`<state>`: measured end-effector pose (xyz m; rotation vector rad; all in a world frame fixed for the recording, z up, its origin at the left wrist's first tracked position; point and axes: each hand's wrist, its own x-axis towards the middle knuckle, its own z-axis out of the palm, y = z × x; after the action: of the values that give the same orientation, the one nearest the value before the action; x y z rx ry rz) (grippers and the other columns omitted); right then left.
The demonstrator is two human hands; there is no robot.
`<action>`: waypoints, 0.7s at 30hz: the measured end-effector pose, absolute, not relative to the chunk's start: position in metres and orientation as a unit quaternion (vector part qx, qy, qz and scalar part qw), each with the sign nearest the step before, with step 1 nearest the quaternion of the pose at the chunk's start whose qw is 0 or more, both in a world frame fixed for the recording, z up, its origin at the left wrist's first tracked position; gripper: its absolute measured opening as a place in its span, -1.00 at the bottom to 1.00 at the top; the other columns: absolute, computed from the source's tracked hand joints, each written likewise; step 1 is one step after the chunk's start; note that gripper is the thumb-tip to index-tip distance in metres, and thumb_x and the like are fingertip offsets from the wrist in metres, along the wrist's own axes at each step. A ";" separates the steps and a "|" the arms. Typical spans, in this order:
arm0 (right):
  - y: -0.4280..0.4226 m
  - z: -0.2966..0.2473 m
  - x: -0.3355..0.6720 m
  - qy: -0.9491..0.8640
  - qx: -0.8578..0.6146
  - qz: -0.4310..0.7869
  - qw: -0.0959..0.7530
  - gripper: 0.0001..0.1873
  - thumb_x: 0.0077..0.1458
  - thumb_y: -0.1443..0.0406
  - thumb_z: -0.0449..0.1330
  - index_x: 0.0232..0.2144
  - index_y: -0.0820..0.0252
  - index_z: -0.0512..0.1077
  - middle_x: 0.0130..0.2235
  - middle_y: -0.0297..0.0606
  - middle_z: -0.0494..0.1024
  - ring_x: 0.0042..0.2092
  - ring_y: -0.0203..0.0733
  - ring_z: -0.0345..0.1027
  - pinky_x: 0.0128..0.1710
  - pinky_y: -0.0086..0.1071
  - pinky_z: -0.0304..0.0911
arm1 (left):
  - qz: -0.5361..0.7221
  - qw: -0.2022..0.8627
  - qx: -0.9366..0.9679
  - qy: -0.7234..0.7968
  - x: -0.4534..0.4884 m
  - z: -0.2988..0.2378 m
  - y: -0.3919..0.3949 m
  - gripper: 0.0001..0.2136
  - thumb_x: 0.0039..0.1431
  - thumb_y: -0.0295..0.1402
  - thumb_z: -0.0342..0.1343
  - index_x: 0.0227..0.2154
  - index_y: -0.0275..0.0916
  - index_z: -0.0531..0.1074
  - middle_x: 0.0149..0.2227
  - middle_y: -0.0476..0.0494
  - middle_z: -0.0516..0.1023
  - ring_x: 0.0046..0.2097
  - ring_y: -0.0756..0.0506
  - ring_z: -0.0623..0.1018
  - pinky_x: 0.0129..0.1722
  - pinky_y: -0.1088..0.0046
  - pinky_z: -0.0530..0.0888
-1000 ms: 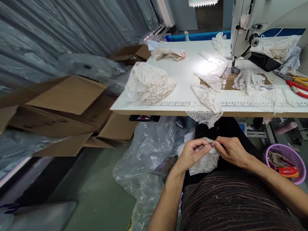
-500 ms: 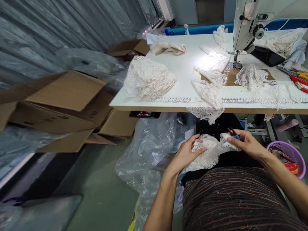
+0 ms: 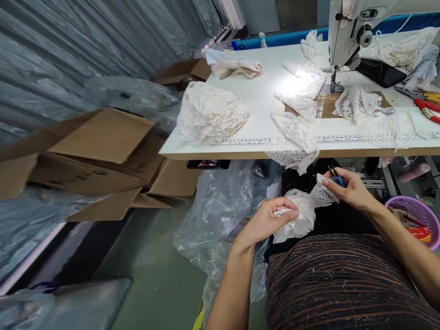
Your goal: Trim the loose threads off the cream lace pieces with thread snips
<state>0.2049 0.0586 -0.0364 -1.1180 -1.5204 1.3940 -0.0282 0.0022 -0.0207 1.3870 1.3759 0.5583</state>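
Note:
A piece of white lace fabric (image 3: 298,215) lies over my lap, below the table edge. My left hand (image 3: 271,217) pinches its left part between thumb and fingers. My right hand (image 3: 345,185) grips the lace's upper right end between thumb and forefinger. Tucked in that same hand is a pair of small blue thread snips (image 3: 337,178), dark blades pointing up and away from the cloth. Another lace strip (image 3: 299,123) runs from near the presser foot over the table's front edge, above my hands.
A sewing machine (image 3: 347,36) stands on the white table (image 3: 257,101). A lace heap (image 3: 211,114) sits at left; red-handled pliers (image 3: 426,110) lie at right. Cardboard boxes (image 3: 103,137) and clear plastic (image 3: 220,201) are at left, a purple basket (image 3: 426,211) at lower right.
My left hand has closed from a looser pose onto the lace. My right hand has risen slightly with the snips and the lace end, and the lace between the hands has shifted.

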 end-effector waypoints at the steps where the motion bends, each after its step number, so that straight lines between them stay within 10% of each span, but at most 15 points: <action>1: 0.059 -0.038 0.200 -0.603 -0.429 0.550 0.387 -0.57 -0.01 -0.05 0.30 -0.44 0.19 0.41 -0.52 -0.43 0.31 -0.50 -0.38 0.06 -0.50 -0.42 0.06 | 0.236 0.542 0.587 0.553 -0.024 -0.017 0.003 -0.82 0.01 -0.23 0.26 -0.43 -0.24 0.57 -0.43 -0.08 0.62 -0.38 -0.07 0.55 -0.33 0.46 0.45; 13: 0.039 -0.053 0.176 -0.593 -0.342 0.662 0.304 -0.50 0.00 -0.12 0.28 -0.41 0.23 0.47 -0.45 -0.38 0.39 -0.41 -0.33 0.18 -0.38 -0.42 0.18 | 0.315 0.458 0.605 0.570 -0.009 -0.009 -0.005 -0.88 -0.01 -0.29 0.34 -0.50 -0.21 0.57 -0.45 -0.05 0.60 -0.37 -0.07 0.54 -0.30 0.43 0.43; 21: 0.037 -0.046 0.177 -0.626 -0.284 0.662 0.299 -0.50 0.09 -0.11 0.22 -0.38 0.24 0.52 -0.39 -0.32 0.48 -0.35 -0.29 0.25 -0.30 -0.40 0.19 | 0.335 0.483 0.648 0.484 -0.017 -0.007 0.010 -0.79 -0.02 -0.24 0.38 -0.56 -0.22 0.51 0.09 -0.26 0.53 0.13 -0.27 0.47 0.19 0.10 0.31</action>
<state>0.1766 0.0372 -0.0461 -0.7552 -1.6617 1.7568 -0.0169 0.0103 -0.0066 1.5797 1.1786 0.8155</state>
